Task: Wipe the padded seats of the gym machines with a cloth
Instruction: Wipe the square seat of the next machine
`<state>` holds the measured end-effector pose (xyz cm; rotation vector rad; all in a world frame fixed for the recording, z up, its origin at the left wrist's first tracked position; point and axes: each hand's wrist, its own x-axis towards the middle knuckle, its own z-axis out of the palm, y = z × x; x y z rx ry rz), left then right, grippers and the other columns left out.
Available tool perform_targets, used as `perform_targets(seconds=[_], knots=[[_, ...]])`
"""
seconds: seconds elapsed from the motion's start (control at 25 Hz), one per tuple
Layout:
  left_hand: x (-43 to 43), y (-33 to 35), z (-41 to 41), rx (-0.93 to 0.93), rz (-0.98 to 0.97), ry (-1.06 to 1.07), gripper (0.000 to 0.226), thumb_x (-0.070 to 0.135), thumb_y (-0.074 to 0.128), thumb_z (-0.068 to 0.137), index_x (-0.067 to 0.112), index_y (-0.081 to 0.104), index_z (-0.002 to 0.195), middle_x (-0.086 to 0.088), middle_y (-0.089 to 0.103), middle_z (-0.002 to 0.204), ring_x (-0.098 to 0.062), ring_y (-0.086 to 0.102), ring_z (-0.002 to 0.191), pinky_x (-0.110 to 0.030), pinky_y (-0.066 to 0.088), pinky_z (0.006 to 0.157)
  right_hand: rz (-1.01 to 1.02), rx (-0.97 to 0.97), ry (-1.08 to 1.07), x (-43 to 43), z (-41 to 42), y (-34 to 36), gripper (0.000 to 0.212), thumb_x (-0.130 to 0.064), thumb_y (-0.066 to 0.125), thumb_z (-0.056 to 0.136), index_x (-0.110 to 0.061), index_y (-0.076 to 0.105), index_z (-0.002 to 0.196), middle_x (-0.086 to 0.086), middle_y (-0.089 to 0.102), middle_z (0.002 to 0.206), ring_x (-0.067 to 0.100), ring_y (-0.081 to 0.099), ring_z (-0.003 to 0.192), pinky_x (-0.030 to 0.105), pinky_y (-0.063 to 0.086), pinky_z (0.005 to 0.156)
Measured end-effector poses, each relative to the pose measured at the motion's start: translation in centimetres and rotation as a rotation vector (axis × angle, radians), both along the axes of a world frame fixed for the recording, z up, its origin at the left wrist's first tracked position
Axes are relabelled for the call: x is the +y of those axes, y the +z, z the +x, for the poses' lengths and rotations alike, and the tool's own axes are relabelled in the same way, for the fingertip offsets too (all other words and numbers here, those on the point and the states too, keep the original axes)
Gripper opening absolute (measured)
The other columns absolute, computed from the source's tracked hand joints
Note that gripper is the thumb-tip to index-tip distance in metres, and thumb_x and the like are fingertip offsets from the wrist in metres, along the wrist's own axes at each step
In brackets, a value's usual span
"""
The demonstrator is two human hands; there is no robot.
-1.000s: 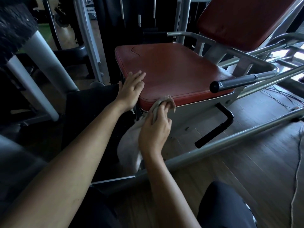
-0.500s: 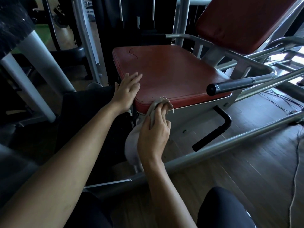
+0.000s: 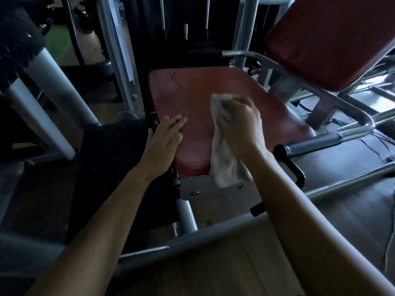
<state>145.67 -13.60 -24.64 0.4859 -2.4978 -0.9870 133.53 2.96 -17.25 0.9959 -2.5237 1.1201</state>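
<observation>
The right hand [image 3: 239,122] pinches a crumpled pale cloth [image 3: 224,159] mid-wipe on the red padded vinyl seat [image 3: 213,90] (left hand [image 3: 166,137] flat, steadying); next, sweep the far side.

We cannot see the fingertips of the right hand [image 3: 239,122]: they curl into the cloth [image 3: 224,165], and both are blurred there. The hanging cloth hides part of the front edge of the seat [image 3: 203,92]. The backrest pad [image 3: 320,39] is cut off by the top and right edges, a black foam roller [image 3: 15,39] by the left. Behind the seat we can tell little in the dark.
</observation>
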Motion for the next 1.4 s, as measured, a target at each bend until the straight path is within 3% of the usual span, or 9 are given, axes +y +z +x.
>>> perform_targets(seconds=[0.12,0.28,0.44,0.64,0.84,1.04,1.16,1.24,1.4], knots=[[0.2,1.8,-0.2,-0.166,-0.142,0.071,0.047,0.028,0.033,0.108,0.033,0.032,0.155,0.016,0.022,0.162,-0.009,0.007,0.154,-0.044,-0.013,0.121,0.341,-0.025,0.031,-1.1,-0.8,-1.4,0.035,-0.043,0.045,0.103,-0.024,0.073,0.111,0.001,0.063,0.127,0.032,0.053,0.12,0.041,0.04,0.102],[2.1,4.1,-2.6,-0.28,-0.201,0.2,0.048,0.027,0.036,0.105,0.018,0.034,0.152,0.0,0.029,0.158,-0.022,0.019,0.151,-0.049,-0.002,0.125,0.466,-0.064,0.097,-0.5,-1.1,-1.1,0.044,-0.044,0.039,0.105,-0.029,0.052,0.144,-0.004,0.046,0.153,0.025,0.03,0.146,0.047,0.022,0.12],[3.7,3.7,-2.8,-0.366,-0.183,0.206,0.058,0.034,0.022,0.108,0.017,0.007,0.161,-0.001,-0.002,0.169,-0.025,-0.01,0.156,-0.043,-0.009,0.124,0.366,-0.191,0.116,-0.4,-1.2,-1.1,0.042,-0.029,0.048,0.104,-0.02,0.052,0.144,0.003,0.044,0.156,0.03,0.029,0.149,0.042,0.031,0.118],[3.6,4.2,-3.4,-0.482,-0.23,0.214,0.059,0.036,0.016,0.108,0.018,-0.002,0.161,-0.003,-0.012,0.169,-0.026,-0.014,0.155,-0.046,-0.009,0.125,0.312,-0.248,0.043,-0.9,-1.4,-1.0,0.038,-0.017,0.051,0.102,-0.014,0.059,0.139,0.008,0.052,0.149,0.032,0.04,0.143,0.04,0.033,0.118],[4.3,5.0,-4.5,-0.535,-0.265,0.305,0.06,0.035,0.027,0.105,0.017,0.014,0.16,-0.003,0.007,0.169,-0.026,0.001,0.156,-0.051,-0.004,0.125,0.438,-0.203,0.17,-0.6,-4.5,0.3,0.04,-0.007,0.045,0.102,-0.019,0.056,0.138,0.003,0.055,0.141,0.029,0.048,0.118,0.04,0.048,0.097],[6.7,6.0,-9.6,-0.399,-0.229,0.438,0.047,0.03,0.045,0.103,0.012,0.045,0.146,-0.005,0.036,0.157,-0.026,0.026,0.148,-0.049,0.003,0.126,0.363,-0.305,0.171,3.4,-13.2,2.9,0.034,-0.021,0.047,0.104,-0.02,0.056,0.137,0.008,0.048,0.127,0.028,0.053,0.112,0.039,0.049,0.096],[9.3,5.3,-14.1,-0.4,-0.217,0.337,0.049,0.032,0.041,0.105,0.015,0.04,0.151,-0.001,0.026,0.164,-0.022,0.014,0.154,-0.045,0.001,0.127,0.432,-0.263,0.12,7.3,-19.6,2.5,0.036,-0.02,0.046,0.105,-0.024,0.054,0.14,0.009,0.05,0.132,0.031,0.054,0.116,0.046,0.049,0.098],[10.1,4.9,-15.9,-0.438,-0.235,0.394,0.051,0.035,0.036,0.107,0.018,0.034,0.155,0.002,0.022,0.166,-0.019,0.011,0.155,-0.043,0.004,0.127,0.445,-0.301,0.08,9.1,-23.0,1.6,0.041,-0.016,0.045,0.104,-0.024,0.052,0.143,0.009,0.055,0.134,0.033,0.054,0.118,0.047,0.049,0.098],[10.4,4.8,-15.9,-0.463,-0.284,0.467,0.048,0.033,0.033,0.108,0.02,0.037,0.154,0.004,0.028,0.164,-0.016,0.015,0.155,-0.041,0.01,0.127,0.346,-0.497,0.061,10.5,-24.3,0.5,0.043,-0.022,0.04,0.105,-0.023,0.048,0.147,0.005,0.057,0.141,0.031,0.054,0.124,0.038,0.043,0.103]])
